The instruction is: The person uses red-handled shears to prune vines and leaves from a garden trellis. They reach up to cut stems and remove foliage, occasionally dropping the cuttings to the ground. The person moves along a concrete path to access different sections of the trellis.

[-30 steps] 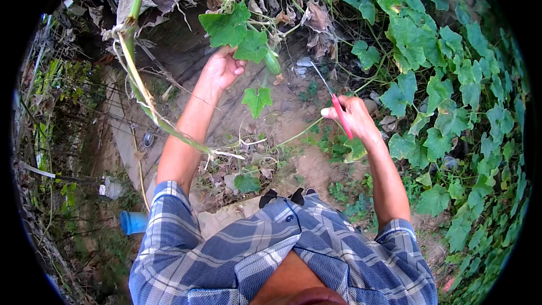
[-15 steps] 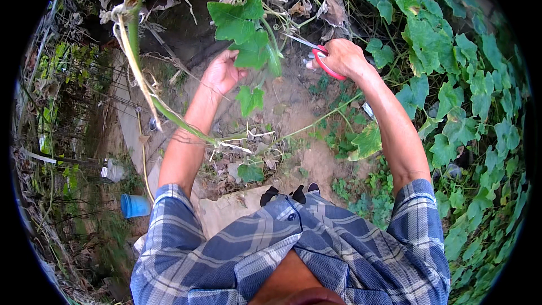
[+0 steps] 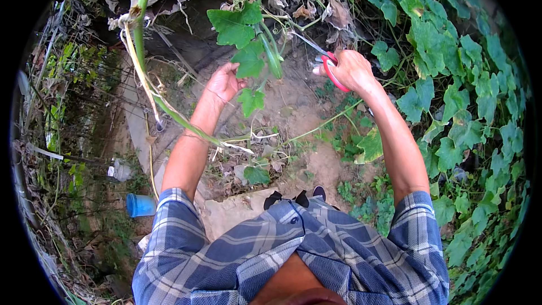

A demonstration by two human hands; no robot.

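Observation:
My right hand (image 3: 351,70) grips a pair of scissors (image 3: 334,73) by the red handles, with the thin metal blades pointing up and left toward the vine stems. Left of the blade tips hangs a slim green gourd-like fruit (image 3: 272,59) among the stems. Broad green leaves (image 3: 249,59) hang beside it. Palm up, my left hand (image 3: 224,82) is at the left edge of the lower leaf, fingers loosely curled and apart, with nothing visibly held. A smaller leaf (image 3: 250,100) hangs just right of that hand.
A thick green vine (image 3: 169,112) with dried tendrils loops over my left forearm. Dense leafy vines (image 3: 451,96) cover the right side. Withered leaves (image 3: 339,14) hang at the top. A blue bucket (image 3: 140,205) stands at lower left, near a pale slab (image 3: 237,212).
The scissors and right hand have shifted slightly right and down in the picture. My left hand sits slightly lower, its fingers a little more apart. The whole view has shifted slightly.

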